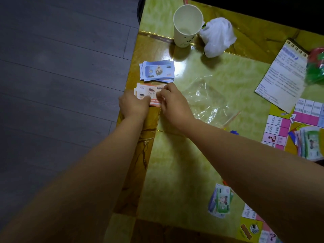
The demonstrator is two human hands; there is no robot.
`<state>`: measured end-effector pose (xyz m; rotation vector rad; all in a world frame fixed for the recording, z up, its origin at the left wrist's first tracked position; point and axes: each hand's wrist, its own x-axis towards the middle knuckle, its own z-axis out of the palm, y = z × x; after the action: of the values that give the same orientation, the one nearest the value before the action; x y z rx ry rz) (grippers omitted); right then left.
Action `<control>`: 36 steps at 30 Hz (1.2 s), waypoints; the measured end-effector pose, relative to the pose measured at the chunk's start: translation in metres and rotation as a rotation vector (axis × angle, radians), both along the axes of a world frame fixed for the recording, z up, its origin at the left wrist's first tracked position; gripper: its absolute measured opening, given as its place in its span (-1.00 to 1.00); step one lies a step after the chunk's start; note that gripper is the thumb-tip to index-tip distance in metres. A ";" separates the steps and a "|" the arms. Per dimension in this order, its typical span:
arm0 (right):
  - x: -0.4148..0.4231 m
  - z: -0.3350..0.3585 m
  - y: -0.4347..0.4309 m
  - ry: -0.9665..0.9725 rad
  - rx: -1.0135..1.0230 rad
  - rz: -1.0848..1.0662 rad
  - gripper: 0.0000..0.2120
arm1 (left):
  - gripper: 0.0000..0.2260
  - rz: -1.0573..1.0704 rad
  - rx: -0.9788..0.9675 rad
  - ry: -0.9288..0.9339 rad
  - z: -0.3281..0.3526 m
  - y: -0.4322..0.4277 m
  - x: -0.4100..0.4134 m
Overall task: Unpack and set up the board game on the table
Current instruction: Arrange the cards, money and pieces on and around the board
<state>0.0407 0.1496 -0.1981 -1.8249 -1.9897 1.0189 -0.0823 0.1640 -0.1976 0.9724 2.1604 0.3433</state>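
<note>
At the left edge of the table [184, 163], the left hand [134, 104] holds the near side of the orange notes [149, 92]. Its fingers are curled together on the stack, I think to square it. These notes read "2000". Just beyond lie the blue notes [157, 70], marked "5000", so the money seems sorted by value. The right hand [173, 102] pinches the right end of the orange stack with bent fingers. Behind stand a paper cup [187, 25] and a white bag [217, 36]. A clear bag [206, 99], probably the money's wrapping, lies flat beside the right hand. Green notes [220, 200] wait nearer. On the right, the rule sheet [282, 72] overlaps the game board [280, 125]. Its print is unreadable, but the board shows "1200" and a question mark.
</note>
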 end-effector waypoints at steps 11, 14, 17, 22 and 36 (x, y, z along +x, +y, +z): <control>0.004 0.021 -0.013 0.206 -0.113 -0.172 -0.68 | -0.84 -0.043 0.204 -0.420 0.027 -0.046 -0.028; -0.005 0.029 -0.026 0.259 -0.129 -0.203 -0.89 | -0.72 -0.037 0.233 -0.433 0.031 -0.067 -0.037; -0.013 0.026 -0.047 0.278 -0.163 -0.185 -0.83 | -0.70 -0.002 0.224 -0.438 0.029 -0.088 -0.032; -0.021 0.005 -0.078 0.256 -0.170 -0.134 -0.78 | -0.61 0.016 0.239 -0.294 0.011 -0.118 -0.029; -0.019 0.003 -0.099 0.149 -0.212 -0.128 -0.89 | -0.85 -0.238 0.063 0.000 0.003 -0.136 -0.022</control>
<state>0.0214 0.0505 -0.1955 -1.8902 -1.7123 1.3263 -0.1038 0.0282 -0.1942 1.2500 2.0164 0.2969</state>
